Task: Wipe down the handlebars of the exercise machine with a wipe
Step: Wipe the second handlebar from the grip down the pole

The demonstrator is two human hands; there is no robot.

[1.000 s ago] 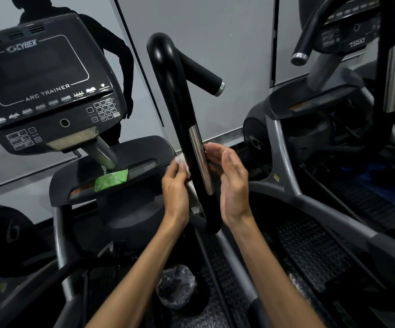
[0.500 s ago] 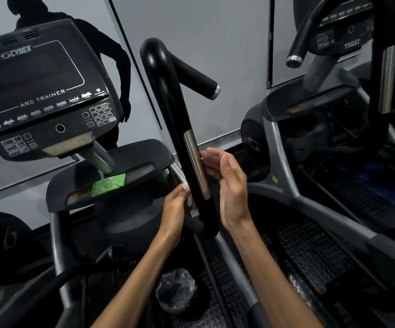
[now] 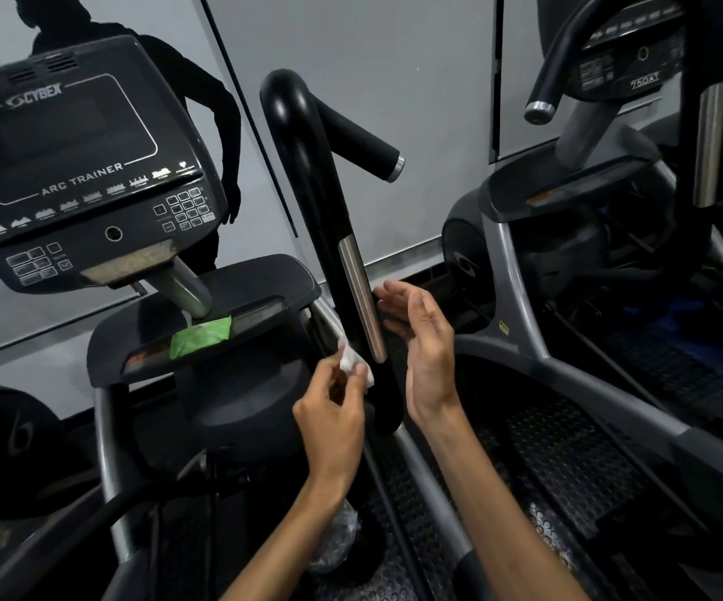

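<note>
Since a second ago the left hand (image 3: 334, 416) has slid down the black handlebar (image 3: 338, 253) and come a little off it: then it pressed the white wipe (image 3: 353, 365) against the bar's left side level with the steel contact strip (image 3: 361, 297), now it sits lower, near the strip's bottom end. The wipe is bunched between its thumb and fingertips, just beside the bar; whether the cloth touches the bar I cannot tell. The right hand (image 3: 422, 340) has drawn back too. Earlier its fingers lay along the bar's right side; now it stands just beside the bar with fingers relaxed and slightly bent, holding nothing.

The handlebar rises upright between the two hands, bends over at the top and ends in a side grip with a silver cap. Behind it the Cybex console (image 3: 78, 167) tilts toward me, and a green packet (image 3: 199, 338) lies on the tray (image 3: 264, 279) under it.

The left hand is blurred, so its finger positions are hard to read. A crumpled clear plastic bag (image 3: 333, 540) on the floor is half hidden behind the left forearm. The neighbouring machine (image 3: 567, 253) on the right is cut off by the frame edge
</note>
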